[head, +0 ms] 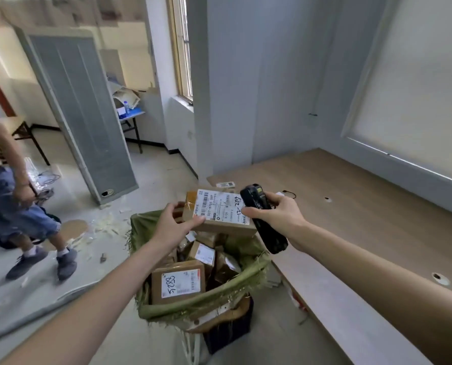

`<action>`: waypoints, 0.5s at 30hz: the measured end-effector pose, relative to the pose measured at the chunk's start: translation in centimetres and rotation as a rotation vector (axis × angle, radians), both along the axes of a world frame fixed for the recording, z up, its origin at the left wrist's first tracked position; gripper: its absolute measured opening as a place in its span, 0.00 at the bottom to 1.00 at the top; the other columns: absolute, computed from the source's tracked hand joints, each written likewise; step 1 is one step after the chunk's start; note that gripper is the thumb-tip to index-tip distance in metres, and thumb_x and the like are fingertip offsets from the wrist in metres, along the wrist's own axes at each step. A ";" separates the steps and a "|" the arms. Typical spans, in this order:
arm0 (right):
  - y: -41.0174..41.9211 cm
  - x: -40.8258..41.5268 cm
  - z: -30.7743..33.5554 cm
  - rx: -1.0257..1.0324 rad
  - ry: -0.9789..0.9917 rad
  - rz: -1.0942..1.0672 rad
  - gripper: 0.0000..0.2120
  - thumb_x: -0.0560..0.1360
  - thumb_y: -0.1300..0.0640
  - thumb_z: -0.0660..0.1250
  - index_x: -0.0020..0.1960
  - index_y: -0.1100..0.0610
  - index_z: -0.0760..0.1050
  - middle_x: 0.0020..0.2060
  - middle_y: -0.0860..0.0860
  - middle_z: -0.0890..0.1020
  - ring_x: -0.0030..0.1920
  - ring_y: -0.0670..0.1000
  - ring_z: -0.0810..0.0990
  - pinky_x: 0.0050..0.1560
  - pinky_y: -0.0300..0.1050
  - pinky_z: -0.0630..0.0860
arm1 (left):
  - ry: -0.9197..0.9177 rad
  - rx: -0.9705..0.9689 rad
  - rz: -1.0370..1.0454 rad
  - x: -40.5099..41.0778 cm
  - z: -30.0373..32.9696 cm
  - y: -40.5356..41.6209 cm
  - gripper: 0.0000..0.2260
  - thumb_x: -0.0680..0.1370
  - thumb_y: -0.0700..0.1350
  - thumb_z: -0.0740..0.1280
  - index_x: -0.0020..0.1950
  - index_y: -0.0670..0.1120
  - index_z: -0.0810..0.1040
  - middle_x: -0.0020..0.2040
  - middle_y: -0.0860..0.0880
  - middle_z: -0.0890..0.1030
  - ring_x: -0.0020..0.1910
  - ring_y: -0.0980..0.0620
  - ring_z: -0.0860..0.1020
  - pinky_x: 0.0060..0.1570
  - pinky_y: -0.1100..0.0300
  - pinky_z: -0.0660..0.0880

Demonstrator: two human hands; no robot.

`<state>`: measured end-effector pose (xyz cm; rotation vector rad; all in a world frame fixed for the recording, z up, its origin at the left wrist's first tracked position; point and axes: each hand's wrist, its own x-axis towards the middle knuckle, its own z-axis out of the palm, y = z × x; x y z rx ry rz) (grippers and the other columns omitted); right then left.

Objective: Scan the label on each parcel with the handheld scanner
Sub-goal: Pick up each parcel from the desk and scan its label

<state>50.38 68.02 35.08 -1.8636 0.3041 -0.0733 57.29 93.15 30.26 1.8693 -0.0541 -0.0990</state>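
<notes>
My left hand (pixel 176 223) holds a brown cardboard parcel (pixel 219 222) by its left end, above an open green woven sack (pixel 206 299). The parcel's white label (pixel 221 206) faces up, with a barcode and handwritten marks. My right hand (pixel 275 213) grips the black handheld scanner (pixel 263 217), whose head sits just right of the label. Inside the sack lie several more labelled cardboard parcels; the nearest (pixel 179 283) carries a label with handwritten numbers.
A long wooden table (pixel 364 219) runs along the right, with a small white remote (pixel 225 184) at its far corner. A person in denim shorts (pixel 14 206) stands at the left on a floor littered with scraps. A grey cabinet (pixel 82 114) leans beyond.
</notes>
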 end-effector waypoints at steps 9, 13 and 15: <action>7.4 13.0 -7.0 -0.016 0.094 0.144 0.36 0.66 0.48 0.84 0.72 0.52 0.77 0.44 0.40 0.84 0.46 0.45 0.86 0.45 0.39 0.82 | 0.152 0.027 0.173 8.7 -7.3 8.1 0.39 0.70 0.58 0.78 0.76 0.49 0.67 0.69 0.50 0.75 0.66 0.45 0.75 0.66 0.41 0.74; 7.8 19.9 -11.7 -0.043 0.182 0.174 0.33 0.66 0.48 0.85 0.68 0.52 0.79 0.45 0.42 0.85 0.47 0.48 0.86 0.54 0.48 0.84 | 0.222 0.067 0.196 14.1 -11.6 8.3 0.34 0.73 0.53 0.77 0.76 0.49 0.67 0.70 0.48 0.75 0.66 0.46 0.75 0.66 0.43 0.74; 7.7 23.3 -14.4 -0.065 0.225 0.171 0.30 0.65 0.47 0.85 0.64 0.50 0.81 0.46 0.44 0.87 0.47 0.49 0.87 0.54 0.52 0.85 | 0.243 0.098 0.208 17.0 -13.8 8.2 0.33 0.74 0.53 0.76 0.76 0.48 0.68 0.70 0.48 0.75 0.65 0.48 0.75 0.64 0.48 0.73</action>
